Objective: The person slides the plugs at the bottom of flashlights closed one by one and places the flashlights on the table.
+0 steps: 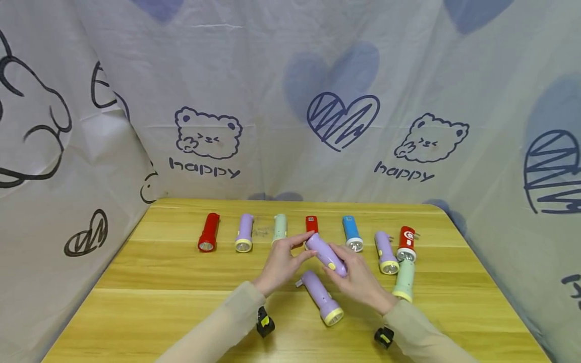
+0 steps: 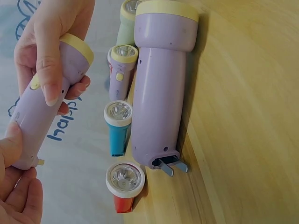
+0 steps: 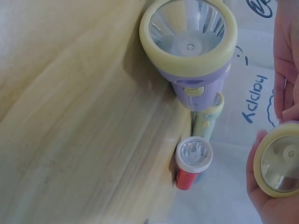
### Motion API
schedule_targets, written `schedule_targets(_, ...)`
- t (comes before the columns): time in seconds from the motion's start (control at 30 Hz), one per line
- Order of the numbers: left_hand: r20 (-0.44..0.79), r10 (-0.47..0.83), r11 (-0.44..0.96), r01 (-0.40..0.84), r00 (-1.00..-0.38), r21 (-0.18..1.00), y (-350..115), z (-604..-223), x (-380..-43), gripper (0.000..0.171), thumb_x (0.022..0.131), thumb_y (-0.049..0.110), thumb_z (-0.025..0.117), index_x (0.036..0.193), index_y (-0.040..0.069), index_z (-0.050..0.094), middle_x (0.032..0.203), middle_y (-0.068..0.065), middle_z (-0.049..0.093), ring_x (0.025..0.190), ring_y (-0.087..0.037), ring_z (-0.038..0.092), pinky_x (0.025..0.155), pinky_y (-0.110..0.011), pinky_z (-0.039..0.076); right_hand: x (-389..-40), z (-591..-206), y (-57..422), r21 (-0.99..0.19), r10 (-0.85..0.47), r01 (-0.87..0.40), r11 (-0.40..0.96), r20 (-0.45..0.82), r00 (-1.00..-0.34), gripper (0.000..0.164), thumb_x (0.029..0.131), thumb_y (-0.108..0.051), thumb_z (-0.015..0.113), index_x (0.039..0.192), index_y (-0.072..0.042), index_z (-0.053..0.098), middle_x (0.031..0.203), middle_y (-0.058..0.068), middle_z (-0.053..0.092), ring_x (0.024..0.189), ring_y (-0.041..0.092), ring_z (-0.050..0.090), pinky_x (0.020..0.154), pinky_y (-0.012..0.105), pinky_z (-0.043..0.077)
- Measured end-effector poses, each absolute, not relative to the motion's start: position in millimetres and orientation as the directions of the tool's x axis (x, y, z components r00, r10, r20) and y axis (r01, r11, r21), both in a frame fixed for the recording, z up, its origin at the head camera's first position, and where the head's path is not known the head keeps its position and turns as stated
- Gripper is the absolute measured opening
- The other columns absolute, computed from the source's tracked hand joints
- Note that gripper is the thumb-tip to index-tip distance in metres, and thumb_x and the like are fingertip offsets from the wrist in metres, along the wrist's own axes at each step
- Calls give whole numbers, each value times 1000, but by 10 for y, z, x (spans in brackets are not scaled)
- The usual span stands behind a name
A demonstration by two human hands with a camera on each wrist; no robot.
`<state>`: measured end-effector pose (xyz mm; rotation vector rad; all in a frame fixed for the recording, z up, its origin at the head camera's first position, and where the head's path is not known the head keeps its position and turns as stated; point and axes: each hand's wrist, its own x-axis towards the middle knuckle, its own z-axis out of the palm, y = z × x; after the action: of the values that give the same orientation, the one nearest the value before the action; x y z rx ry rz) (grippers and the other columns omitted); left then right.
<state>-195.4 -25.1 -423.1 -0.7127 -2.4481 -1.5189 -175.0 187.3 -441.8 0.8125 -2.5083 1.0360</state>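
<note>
A purple flashlight (image 1: 323,252) is held in the air between both hands, tilted, with its yellow switch facing up. My left hand (image 1: 280,262) pinches its tail end, thumb on the body and fingertips beside a small pale tab (image 2: 41,162). Around the head end, my right hand (image 1: 358,280) grips; the yellow-rimmed lens (image 3: 282,163) shows in the right wrist view. Below the hands, a second purple flashlight (image 1: 320,297) lies on the table, its two metal plug prongs (image 2: 173,166) sticking out of the tail.
Along the back of the wooden table (image 1: 150,272) stand a red flashlight (image 1: 210,229), a purple one (image 1: 245,229), a green one (image 1: 280,224), a partly hidden red one (image 1: 311,223) and a blue one (image 1: 351,229). At right are purple (image 1: 386,249), red (image 1: 406,239) and green (image 1: 405,277) flashlights.
</note>
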Motion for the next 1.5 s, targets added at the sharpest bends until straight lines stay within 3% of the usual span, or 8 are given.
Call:
schedule_targets(0.27, 345, 293, 332, 433, -892, 838, -262, -4231, -1968, 44, 90, 13, 74, 133, 6, 66, 131, -14, 68, 123, -29, 66, 102, -42, 56, -1747, -4436, 1881, -518, -416, -651, 555, 505, -757, 55, 87, -11, 74, 137, 5, 57, 120, 19, 70, 90, 16, 66, 76, 26, 59)
schedule_targets(0.83, 346, 268, 338, 424, -899, 840, -238, -4218, -1968, 44, 91, 11, 73, 133, 5, 65, 130, -15, 68, 125, -28, 64, 105, -40, 53, -1756, -4438, 1858, -598, -412, -620, 508, 464, -784, 55, 89, -8, 71, 140, 5, 54, 117, 18, 68, 83, 8, 58, 67, 20, 54)
schedule_targets(1.5, 414, 221, 377, 469, -883, 799, -219, -4256, -1985, 42, 87, 9, 75, 127, 1, 68, 123, -18, 70, 117, -31, 69, 99, -40, 57, -1741, -4438, 1801, -631, -389, -582, 513, 434, -813, 59, 88, -7, 72, 142, 6, 51, 118, 19, 67, 85, 10, 59, 69, 21, 56)
